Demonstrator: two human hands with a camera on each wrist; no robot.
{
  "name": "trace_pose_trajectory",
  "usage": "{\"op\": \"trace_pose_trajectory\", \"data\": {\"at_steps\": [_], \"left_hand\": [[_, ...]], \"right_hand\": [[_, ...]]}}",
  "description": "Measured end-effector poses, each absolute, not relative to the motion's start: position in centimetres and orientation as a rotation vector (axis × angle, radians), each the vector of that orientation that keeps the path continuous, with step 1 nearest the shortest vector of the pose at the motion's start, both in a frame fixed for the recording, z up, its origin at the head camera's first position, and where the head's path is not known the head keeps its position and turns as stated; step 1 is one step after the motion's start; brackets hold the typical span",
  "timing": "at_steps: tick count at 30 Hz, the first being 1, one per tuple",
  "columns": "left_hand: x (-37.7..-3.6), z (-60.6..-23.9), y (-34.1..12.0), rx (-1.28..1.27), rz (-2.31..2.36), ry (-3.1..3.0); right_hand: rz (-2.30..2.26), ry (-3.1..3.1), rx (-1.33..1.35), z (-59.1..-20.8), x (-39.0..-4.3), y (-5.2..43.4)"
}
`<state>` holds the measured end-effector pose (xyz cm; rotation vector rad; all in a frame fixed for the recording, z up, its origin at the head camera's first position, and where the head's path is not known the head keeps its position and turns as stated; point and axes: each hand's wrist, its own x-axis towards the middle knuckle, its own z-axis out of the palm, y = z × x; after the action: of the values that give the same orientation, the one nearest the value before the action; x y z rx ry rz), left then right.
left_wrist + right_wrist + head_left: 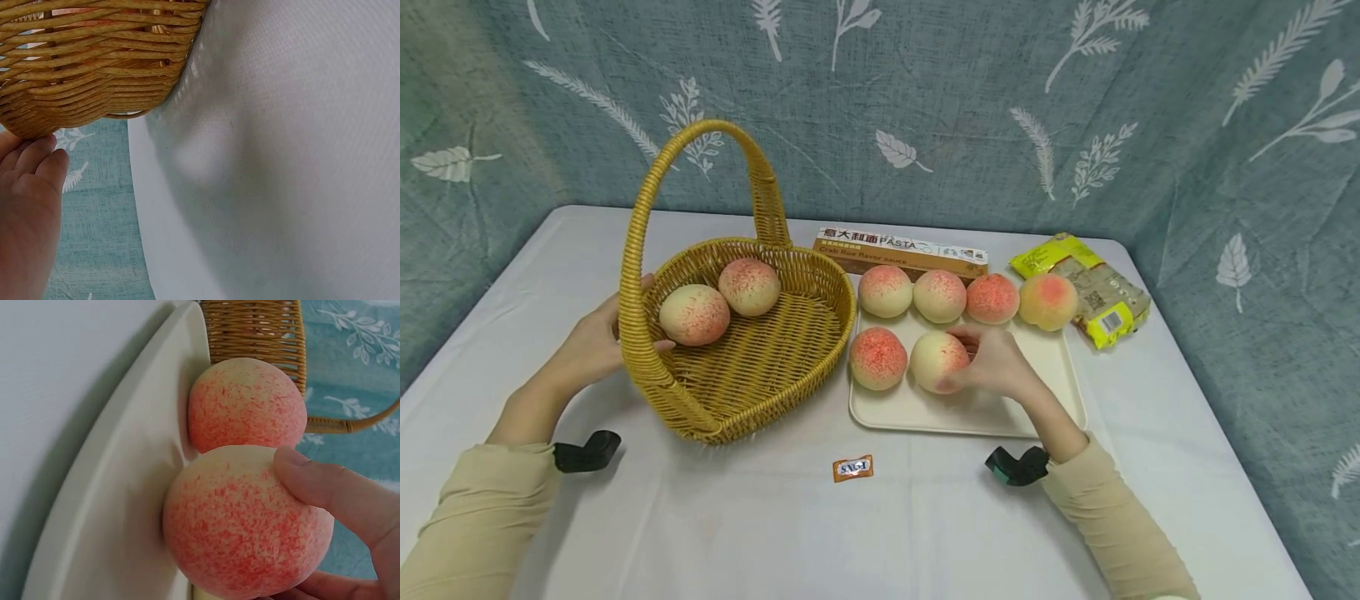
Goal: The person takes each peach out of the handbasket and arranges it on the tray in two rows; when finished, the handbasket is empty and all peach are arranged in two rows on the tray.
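While my left hand [591,346] steadies the basket [737,367], my right hand [1000,367] cups the peach [936,361] beside it. It looks light and firm; I'd grip around its middle.

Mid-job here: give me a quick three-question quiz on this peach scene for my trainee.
1. How many peaches lie in the wicker basket?
2. True or false: the right hand grips a peach on the cream tray.
3. What does the left hand touch? A) pasta box B) basket rim C) orange sachet

Key:
1. Two.
2. True; it is the front-right peach.
3. B.
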<state>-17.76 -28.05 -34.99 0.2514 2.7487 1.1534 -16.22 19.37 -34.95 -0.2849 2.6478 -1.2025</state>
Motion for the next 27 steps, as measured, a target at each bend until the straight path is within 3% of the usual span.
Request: {"op": "trace_pose_trajectory", "data": {"at_steps": [11, 27], "left_hand": [[-17.7, -35.0, -28.0, 0.264, 1.162, 2.755], [-17.8, -35.1, -28.1, 0.252, 1.168, 2.745]], "right_hand": [[-1.154, 2.654, -0.352, -35.1, -16.2, 19.3], [-1.484, 2.632, -0.275, -36.1, -16.0, 18.3]]}}
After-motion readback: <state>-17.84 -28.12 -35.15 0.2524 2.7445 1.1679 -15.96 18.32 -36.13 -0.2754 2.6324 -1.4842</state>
